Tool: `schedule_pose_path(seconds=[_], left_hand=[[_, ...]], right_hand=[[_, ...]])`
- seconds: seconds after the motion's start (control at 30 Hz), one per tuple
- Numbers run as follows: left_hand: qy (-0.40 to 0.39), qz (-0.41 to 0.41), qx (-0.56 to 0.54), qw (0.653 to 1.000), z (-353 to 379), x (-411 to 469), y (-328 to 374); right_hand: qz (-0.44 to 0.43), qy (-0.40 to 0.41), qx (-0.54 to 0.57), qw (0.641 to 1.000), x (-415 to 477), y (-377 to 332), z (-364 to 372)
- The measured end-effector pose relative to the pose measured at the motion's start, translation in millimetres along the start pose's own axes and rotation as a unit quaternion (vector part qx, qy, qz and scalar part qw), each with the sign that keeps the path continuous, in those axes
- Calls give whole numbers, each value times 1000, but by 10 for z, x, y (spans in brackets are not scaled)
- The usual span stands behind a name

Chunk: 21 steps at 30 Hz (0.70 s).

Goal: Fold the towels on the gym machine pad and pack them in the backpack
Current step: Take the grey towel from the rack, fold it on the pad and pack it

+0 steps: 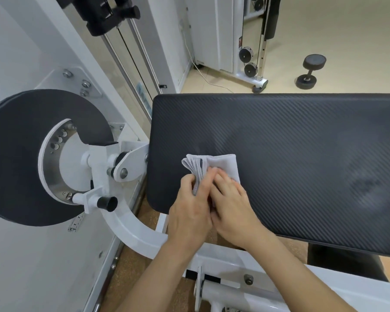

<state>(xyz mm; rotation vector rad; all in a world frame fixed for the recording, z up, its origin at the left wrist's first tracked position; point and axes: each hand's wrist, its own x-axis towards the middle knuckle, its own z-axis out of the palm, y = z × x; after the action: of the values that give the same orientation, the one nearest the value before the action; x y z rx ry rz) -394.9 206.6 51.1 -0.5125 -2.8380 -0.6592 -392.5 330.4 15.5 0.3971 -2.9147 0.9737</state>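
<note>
A small pale grey towel [221, 164], folded into several layers, lies near the left front corner of the black ribbed gym machine pad [302, 154]. My left hand [191, 210] grips the towel's left stacked edge, thumb on one side and fingers over the top. My right hand [232, 206] lies beside it with straight fingers pressing flat on the towel's near right part. Both hands cover the towel's near half. No backpack is in view.
A white machine frame with a large black disc [32, 154] stands left of the pad, with a black knob [107, 202] sticking out. White frame tubes [234, 289] run below my arms. On the beige floor behind sit a dumbbell [310, 70] and a cable machine base [252, 70].
</note>
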Motion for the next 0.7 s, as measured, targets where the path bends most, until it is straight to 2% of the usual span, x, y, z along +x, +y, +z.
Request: schedule_pose_path(seconds=[0.07,0.17,0.23,0.33,0.43,0.47,0.53,0.6,0.63,0.67,0.7], left_hand=[[-31,28,6,999,-11,-4,30],[-64,-9,33,997,10,64,62],[-81,-25,47,995,42,93,112],[-83,6,22,996,102,83,162],[-109,-15,-158,981,60,31,165],[-142,-40,-229,962,7,-8,148],[-193,-64,-325,924,-89,-81,61],[-231,-62,-329,914,-218,-81,-10],[-222,-34,-270,936,-277,-58,-50],[-187,20,-165,968,-332,-7,-85],[-138,91,-46,985,-369,57,-122]], right_hand=[[8,44,176,983,24,5,-124],[99,127,229,960,-50,-86,-234],[153,107,284,940,-116,-159,-266],[186,49,398,897,-151,-201,-320],[197,13,453,870,-152,-120,-381],[195,10,452,870,-152,-92,-385],[183,19,406,895,-141,-66,-351],[160,40,332,929,-134,-107,-264],[151,52,296,942,-127,-139,-211],[145,62,264,952,-121,-168,-162],[141,70,237,959,-116,-190,-116]])
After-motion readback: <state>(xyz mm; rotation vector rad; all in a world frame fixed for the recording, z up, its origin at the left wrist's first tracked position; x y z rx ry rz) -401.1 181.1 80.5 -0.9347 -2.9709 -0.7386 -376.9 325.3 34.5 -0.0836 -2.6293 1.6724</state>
